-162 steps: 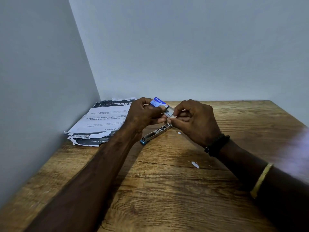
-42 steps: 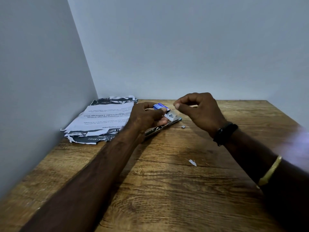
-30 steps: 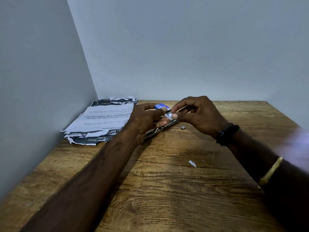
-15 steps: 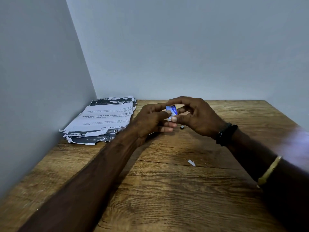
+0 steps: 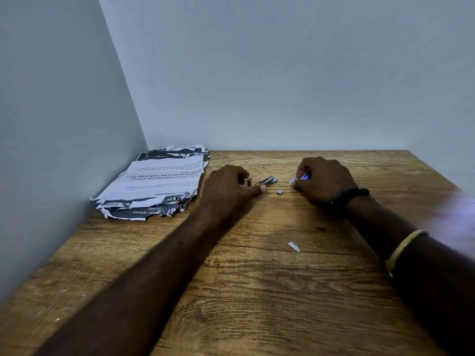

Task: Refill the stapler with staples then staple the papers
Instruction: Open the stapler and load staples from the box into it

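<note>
A small metal stapler point(image 5: 267, 180) with a blue tip lies on the wooden table point(image 5: 257, 291), its near end under my left hand point(image 5: 228, 187), whose curled fingers rest on it. To its right, my right hand point(image 5: 323, 181) grips the small blue-and-white staple box point(image 5: 300, 178) down at the table surface. A tiny grey piece of staples point(image 5: 280, 192) lies between the two hands. The stack of torn printed papers point(image 5: 156, 183) sits in the back left corner, left of my left hand.
Grey walls close the table on the left and at the back. A small white paper scrap point(image 5: 293, 246) lies nearer to me, in front of the right hand. My right wrist wears a black band and a gold bangle.
My right hand took the staple box from the left hand and moved it right, down to the table. The left hand lowered onto the stapler, which is now partly uncovered.
</note>
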